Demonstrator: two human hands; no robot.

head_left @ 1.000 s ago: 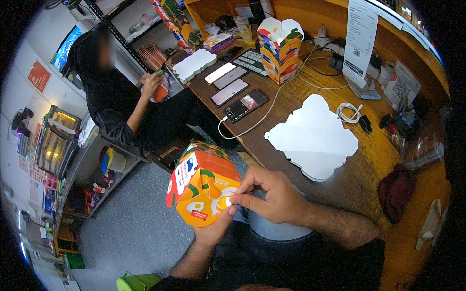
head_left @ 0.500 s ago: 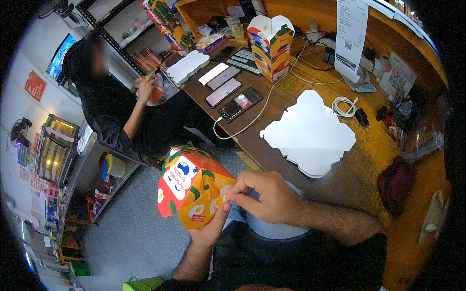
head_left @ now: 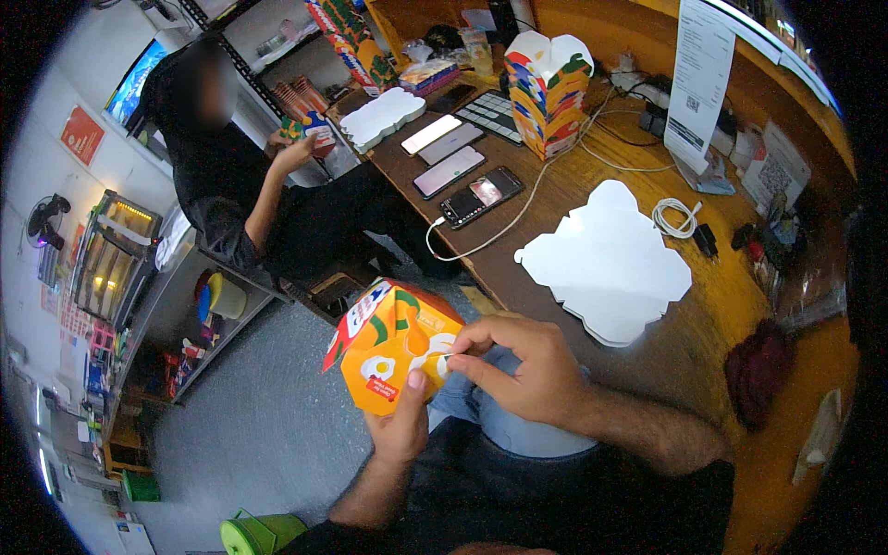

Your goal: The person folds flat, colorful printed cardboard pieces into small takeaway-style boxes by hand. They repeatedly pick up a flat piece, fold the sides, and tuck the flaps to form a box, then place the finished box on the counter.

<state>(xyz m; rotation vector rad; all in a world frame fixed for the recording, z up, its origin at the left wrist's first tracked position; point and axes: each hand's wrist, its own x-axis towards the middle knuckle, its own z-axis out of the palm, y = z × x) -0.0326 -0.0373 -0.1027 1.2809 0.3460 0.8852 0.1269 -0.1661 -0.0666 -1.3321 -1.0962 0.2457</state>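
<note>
Beside a worn brown wooden table (head_left: 731, 296), above a grey floor (head_left: 231, 407), here's the orange-and-red carton (head_left: 398, 338), held in mid-air over the person's lap! On the tabletop, flat white carton blanks (head_left: 606, 264) lie nearest, then 4 phone-like devices (head_left: 450, 172) in a row, with a white cable running to the black 1, and an upright nest of printed cartons (head_left: 550, 102) behind. Across the way, a seated co-worker in black (head_left: 222, 176) holds a colourful printed piece (head_left: 317, 134); a green bucket (head_left: 259, 534) stands on the floor.

Now the print: a white label with blue shapes on the carton's red side, a small red label with white lettering on the orange panel, and on the hanging paper sheet (head_left: 700, 83), rows of fine text and a square code.

The orange panel faces up toward the camera, the red side turns to the upper left; the long axis is foreshortened, can't call it. The left hand (head_left: 400, 425) grips from below, thumb on the panel; the right hand (head_left: 518, 361) pinches the carton's right edge, thumb against forefinger.
</note>
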